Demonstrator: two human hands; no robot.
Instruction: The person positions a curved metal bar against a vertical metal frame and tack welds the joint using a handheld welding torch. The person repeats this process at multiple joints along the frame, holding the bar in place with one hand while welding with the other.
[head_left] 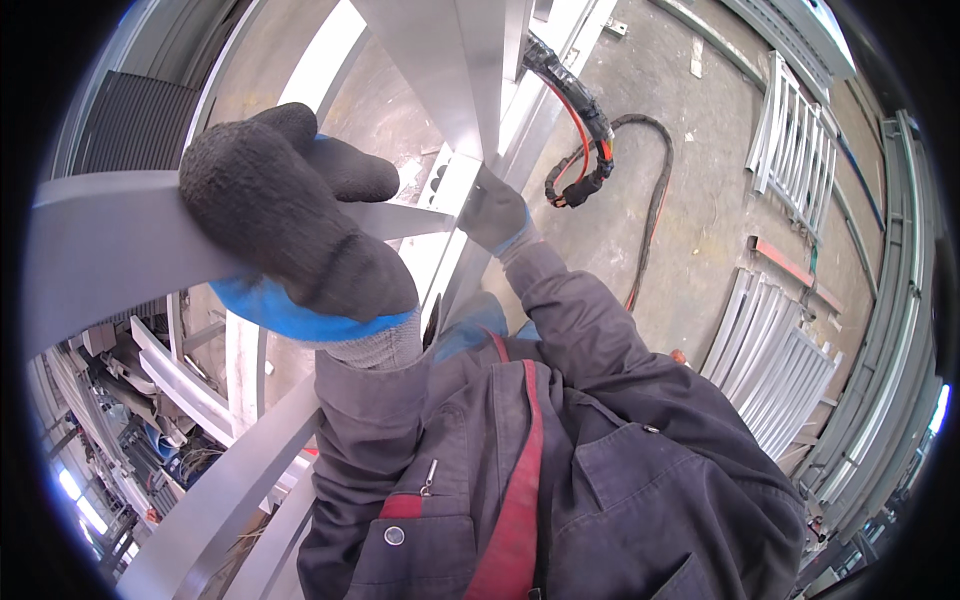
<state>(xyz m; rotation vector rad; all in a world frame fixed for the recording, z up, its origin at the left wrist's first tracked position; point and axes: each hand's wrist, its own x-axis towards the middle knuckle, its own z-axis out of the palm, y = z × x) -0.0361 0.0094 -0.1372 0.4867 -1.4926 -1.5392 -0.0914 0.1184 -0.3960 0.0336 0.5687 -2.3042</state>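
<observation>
My left hand, in a black-coated glove with a blue and grey cuff, wraps over a wide grey metal bar. The bar runs from the left edge towards a bright metal upright near the middle. Lower down and farther from the camera, my right hand, in a similar glove, is closed at the right side of that upright. Its fingertips are partly hidden against the metal. Above both hands, a broad grey metal beam narrows towards the same spot.
A black-wrapped cable bundle hangs right of the upright, its dark hose looping over the concrete floor. White metal railings and stacked slatted panels lie at right, beside a red bar. Several grey bars slant up at lower left.
</observation>
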